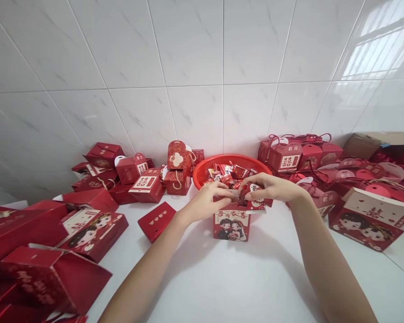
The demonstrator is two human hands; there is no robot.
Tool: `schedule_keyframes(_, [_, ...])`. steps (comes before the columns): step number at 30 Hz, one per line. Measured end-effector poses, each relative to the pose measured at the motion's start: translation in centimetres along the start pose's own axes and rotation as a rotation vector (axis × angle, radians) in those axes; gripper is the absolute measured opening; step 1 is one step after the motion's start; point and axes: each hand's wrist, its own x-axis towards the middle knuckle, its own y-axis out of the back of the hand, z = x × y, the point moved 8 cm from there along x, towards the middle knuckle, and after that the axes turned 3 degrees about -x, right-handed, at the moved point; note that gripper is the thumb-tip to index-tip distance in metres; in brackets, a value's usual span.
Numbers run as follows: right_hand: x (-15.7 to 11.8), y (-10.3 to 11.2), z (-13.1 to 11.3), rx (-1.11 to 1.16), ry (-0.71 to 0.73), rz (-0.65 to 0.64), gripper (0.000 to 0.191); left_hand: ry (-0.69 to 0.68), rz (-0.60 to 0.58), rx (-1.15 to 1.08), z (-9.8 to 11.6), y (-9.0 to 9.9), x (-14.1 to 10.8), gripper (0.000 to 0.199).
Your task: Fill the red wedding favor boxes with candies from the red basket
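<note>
A red and cream box [231,225] with a cartoon couple on its front stands upright on the white table, its top flaps open. My left hand [211,198] has its fingers pressed on the box's top left edge. Above the opening, my right hand [267,188] pinches a small dark red wrapped candy [243,195]. A red flap with white print spreads out beneath the right hand. Just behind the box sits a red plastic basket [202,165] holding several wrapped candies [226,170]. The inside of the box is hidden.
Several red boxes [94,231] are piled at the left, with one small red box [156,221] nearer the middle. More handled boxes [286,157] crowd the right, beside a large cream and red box [370,220] and a cardboard carton [362,146]. A tiled wall rises behind.
</note>
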Motion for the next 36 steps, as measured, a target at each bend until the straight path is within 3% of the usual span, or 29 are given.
schedule_keyframes(5, [-0.2,0.9,-0.3,-0.039,0.014,0.112,0.030,0.014,-0.050,-0.057,-0.4,0.1,-0.3,0.037])
schedule_keyframes(10, [-0.8,2.3,-1.1,0.042,0.007,0.372,0.029,0.009,-0.114,-0.066,-0.8,0.1,-0.3,0.052])
schedule_keyframes(12, [-0.8,2.3,-1.6,0.034,0.014,0.421,0.029,0.022,-0.131,-0.063,-1.1,0.0,-0.3,0.057])
schedule_keyframes(20, [0.3,-0.1,-3.3,-0.118,0.135,0.346,0.030,0.128,-0.087,-0.043,-2.2,0.5,-0.5,0.074])
schedule_keyframes(28, [0.6,-1.2,-3.6,-0.234,0.182,0.224,0.026,0.021,-0.181,-0.118,-0.8,-0.1,-0.2,0.050])
schedule_keyframes(36, [0.1,-1.0,-4.0,-0.355,0.158,0.270,0.021,-0.024,-0.194,-0.184,-0.3,-0.2,-0.1,0.049])
